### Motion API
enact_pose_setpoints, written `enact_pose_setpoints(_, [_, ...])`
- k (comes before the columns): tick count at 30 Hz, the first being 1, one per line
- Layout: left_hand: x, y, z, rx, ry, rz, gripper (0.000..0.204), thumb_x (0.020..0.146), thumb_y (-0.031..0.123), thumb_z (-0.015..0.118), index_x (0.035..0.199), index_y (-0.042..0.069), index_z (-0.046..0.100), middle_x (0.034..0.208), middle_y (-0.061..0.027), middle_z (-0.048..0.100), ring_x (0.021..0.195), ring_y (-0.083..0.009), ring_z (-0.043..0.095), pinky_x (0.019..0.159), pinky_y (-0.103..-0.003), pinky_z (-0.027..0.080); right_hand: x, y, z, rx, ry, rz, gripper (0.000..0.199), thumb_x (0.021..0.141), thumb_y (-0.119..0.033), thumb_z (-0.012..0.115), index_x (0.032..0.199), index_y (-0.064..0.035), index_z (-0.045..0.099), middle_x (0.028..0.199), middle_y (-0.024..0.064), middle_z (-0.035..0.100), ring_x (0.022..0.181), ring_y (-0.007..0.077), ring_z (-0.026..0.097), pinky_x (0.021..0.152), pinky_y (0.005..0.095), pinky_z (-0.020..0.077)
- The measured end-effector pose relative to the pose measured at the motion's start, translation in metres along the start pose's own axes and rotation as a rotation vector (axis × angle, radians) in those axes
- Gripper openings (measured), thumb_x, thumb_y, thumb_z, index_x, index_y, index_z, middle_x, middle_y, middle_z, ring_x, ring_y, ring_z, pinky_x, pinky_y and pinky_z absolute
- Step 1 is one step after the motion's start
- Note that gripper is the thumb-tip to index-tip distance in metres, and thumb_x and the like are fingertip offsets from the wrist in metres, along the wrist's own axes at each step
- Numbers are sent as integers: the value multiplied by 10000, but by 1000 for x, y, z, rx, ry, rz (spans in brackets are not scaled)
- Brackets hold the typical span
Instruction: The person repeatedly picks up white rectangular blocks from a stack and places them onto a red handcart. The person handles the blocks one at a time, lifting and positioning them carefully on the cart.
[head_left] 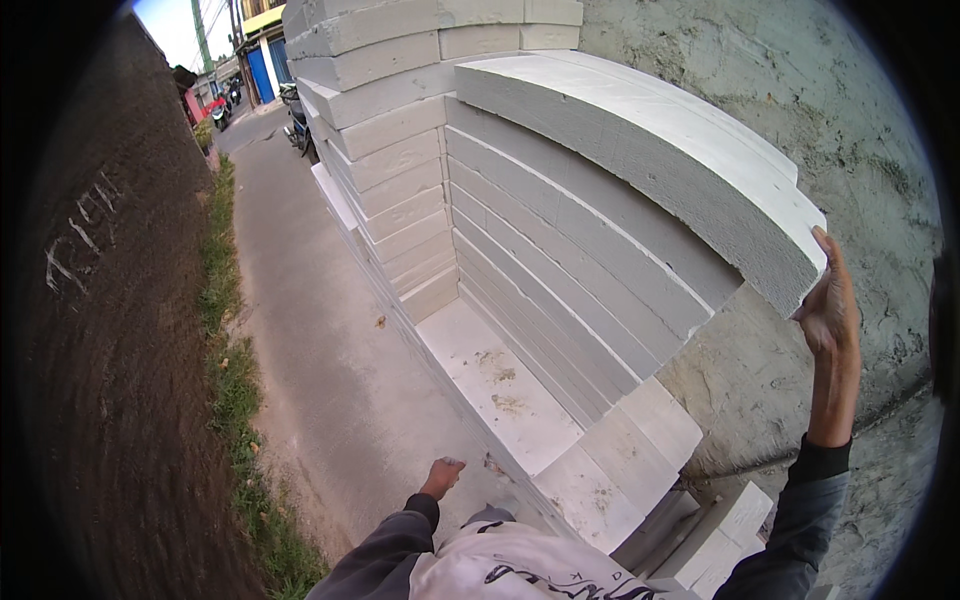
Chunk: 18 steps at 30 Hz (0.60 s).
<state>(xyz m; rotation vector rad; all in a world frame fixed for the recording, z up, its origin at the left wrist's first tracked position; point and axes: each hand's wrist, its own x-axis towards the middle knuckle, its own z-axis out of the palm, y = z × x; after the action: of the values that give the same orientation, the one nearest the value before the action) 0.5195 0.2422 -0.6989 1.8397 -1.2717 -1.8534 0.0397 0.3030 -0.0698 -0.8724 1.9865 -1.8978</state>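
My right hand (832, 305), at the right, grips the near end of a long pale lightweight concrete block (640, 135). Its fingers wrap round the end face. That block lies on the top of a stepped stack of similar blocks (590, 270), and its near end juts out beyond the courses below. My left hand (442, 478) hangs low over the path in front of my body. Its fingers are curled closed, and nothing shows in them. Between the stacked rows is a recess with a dusty white floor (490, 385).
A taller column of blocks (385, 120) stands at the far end. Behind the stack rises a rough plastered wall (860, 130). A narrow paved path (300, 300) runs along the left, edged by grass (225, 390) and a dark wall (110, 300). Motorcycles (222, 112) stand farther off.
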Motion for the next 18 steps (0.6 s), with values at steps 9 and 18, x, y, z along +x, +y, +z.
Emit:
enact_pose_setpoints(9, [-116, 443, -16, -343, -16, 967, 702, 1036, 491, 568, 1432, -85, 498, 1380, -211, 589, 1201, -317, 635, 1042, -396, 504, -45, 22, -169, 186, 54, 37, 861, 918, -582, 652, 1532, -26, 418, 1469, 294, 467, 1284, 386, 562, 970, 503, 532])
enact_pose_setpoints(18, [-193, 682, -15, -284, -16, 1323, 1013, 940, 797, 424, 1562, 0, 371, 1529, -230, 475, 1454, -339, 391, 1209, -499, 237, -111, 35, -203, 249, 217, -21, 700, 950, -541, 645, 1447, -62, 528, 1297, 231, 591, 1063, 275, 701, 772, 365, 623])
